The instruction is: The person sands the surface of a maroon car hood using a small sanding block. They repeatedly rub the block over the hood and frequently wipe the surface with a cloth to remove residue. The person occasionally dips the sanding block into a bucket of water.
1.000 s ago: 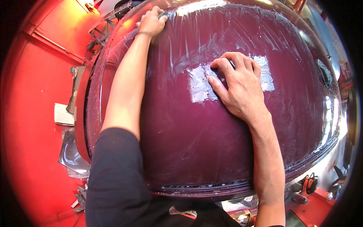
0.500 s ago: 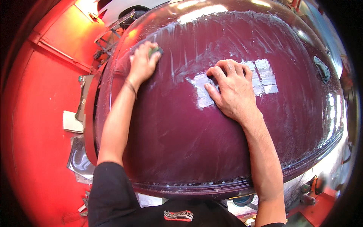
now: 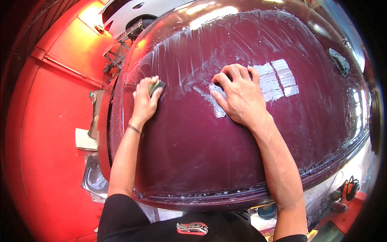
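A wet, dark maroon car panel (image 3: 193, 149) fills the middle, streaked with whitish slurry across its far half. At its left side my left hand (image 3: 145, 99) is closed around a small olive-and-dark sanding block (image 3: 156, 87), pressed to the surface. My right hand (image 3: 242, 94) rests near the panel's middle with its fingers curled down. Something dark shows under those fingertips, mostly hidden, and I cannot make out what it is. Bright window reflections lie on the paint around the right hand. A crumpled grey-green cloth (image 3: 339, 62) lies on the panel's right side.
To the left stands a red wall (image 3: 56, 133), with a white box-like piece (image 3: 85, 139) and loose panels beside the car. A white car (image 3: 133, 12) is at the far left. On the lower right, an orange-and-black tool (image 3: 350, 188) sits near a red surface.
My left hand has drawn the sanding block toward me along the panel's left side. My right hand appears slightly farther left, still curled on the surface. The whole view has shifted a little.
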